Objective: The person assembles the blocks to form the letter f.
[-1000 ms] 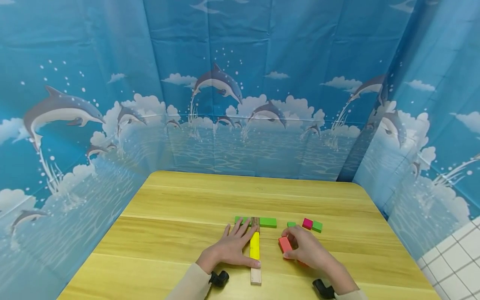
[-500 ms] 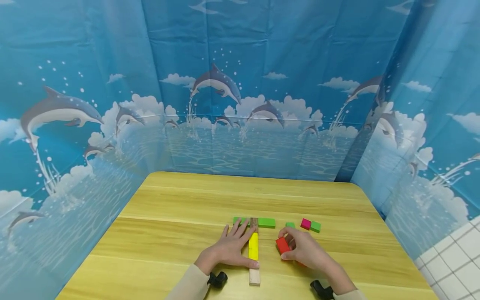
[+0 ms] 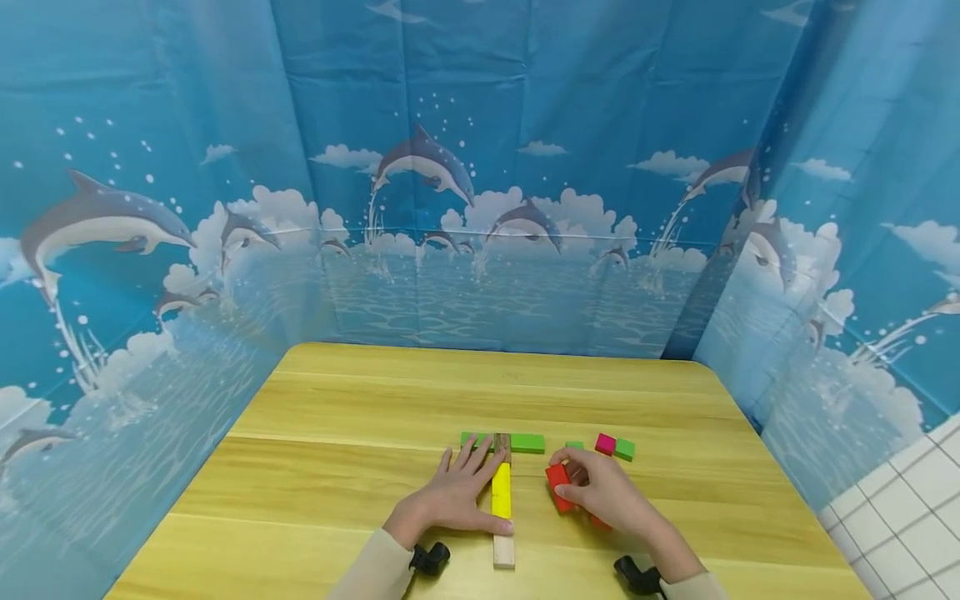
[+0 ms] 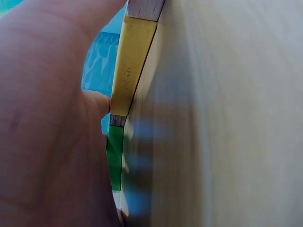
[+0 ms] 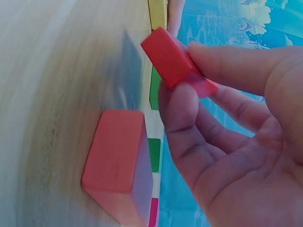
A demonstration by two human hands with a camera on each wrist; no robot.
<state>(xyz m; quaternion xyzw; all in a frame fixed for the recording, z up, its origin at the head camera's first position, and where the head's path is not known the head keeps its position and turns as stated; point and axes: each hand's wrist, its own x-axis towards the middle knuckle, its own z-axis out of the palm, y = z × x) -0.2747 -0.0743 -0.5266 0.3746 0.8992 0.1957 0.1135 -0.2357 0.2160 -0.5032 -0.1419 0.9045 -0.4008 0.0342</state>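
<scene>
From where I stand, the table [image 3: 315, 433]'s left edge slants away beside the dolphin curtain [image 3: 480, 292], with a broad stretch of wood grain between that edge and the left hand [image 3: 453, 496]. That hand is spread, fingertips over the left green block [image 3: 468, 439], thumb across the seam where the yellow block [image 3: 501, 492] meets the pale block [image 3: 504, 552]. The yellow one bears small dark marks, too faint to read. A dark brown block [image 3: 502, 446] tops the column, touching the right green block [image 3: 528, 443]. A strip of wood separates the column from the red block [image 3: 558, 487], which the right hand [image 3: 611, 492] pinches, tilted, between thumb and finger. A second red block [image 5: 116, 151] lies beneath that hand. Beyond it sit a partly hidden small green block [image 3: 574, 445], then a magenta block [image 3: 605, 443] touching a green cube [image 3: 624, 449], well inside the right edge.
</scene>
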